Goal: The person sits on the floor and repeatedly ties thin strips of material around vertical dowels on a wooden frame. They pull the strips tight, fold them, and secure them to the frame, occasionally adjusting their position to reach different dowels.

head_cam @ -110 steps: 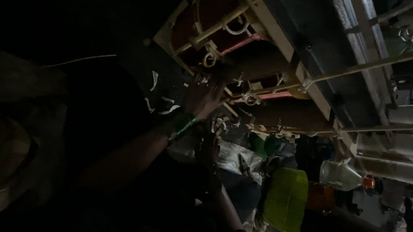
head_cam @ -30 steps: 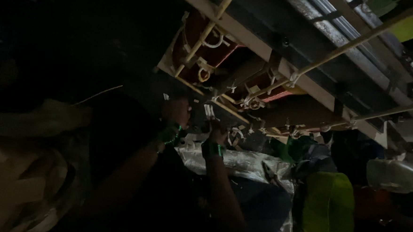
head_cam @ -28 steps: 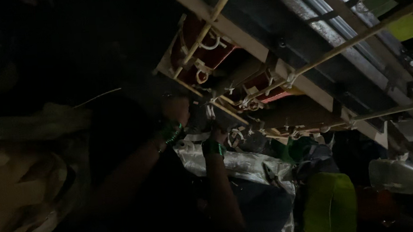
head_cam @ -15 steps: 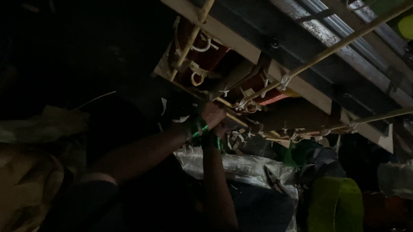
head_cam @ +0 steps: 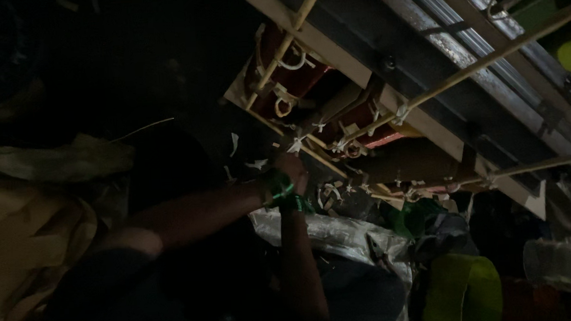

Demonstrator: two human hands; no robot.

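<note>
Head view is dark and tilted, so only the middle reads well. Since the picture taken a second ago, the two hands have come together: then they sat apart on the cream rod, now they overlap at one spot, and the view has swung so the frame (head_cam: 427,130) fills the upper right. That puts both hands on a single white tie (head_cam: 296,144), at the crossing of two rods, where the work now sits.

The left hand (head_cam: 275,184) comes in from 9 o'clock along a nearly level forearm, a green band at the wrist. The right hand (head_cam: 294,172) rises from 6 o'clock on an upright forearm, also banded in green. Both wrists cross just under the tie, the hands touching each other. The right fingers look curled up toward the tie; whether they pinch it or only rest on the rod, I cannot tell. The left fingers are hidden behind the right hand, so their state is unclear.

The tie lies just at 12 o'clock from the hands, on the rod (head_cam: 284,131) that runs along the frame's lower edge. More white ties and clipped scraps dot the rods toward 3 o'clock. A crumpled foil sheet (head_cam: 341,232) lies below the wrists, and a green container (head_cam: 462,291) sits at 5 o'clock.
</note>
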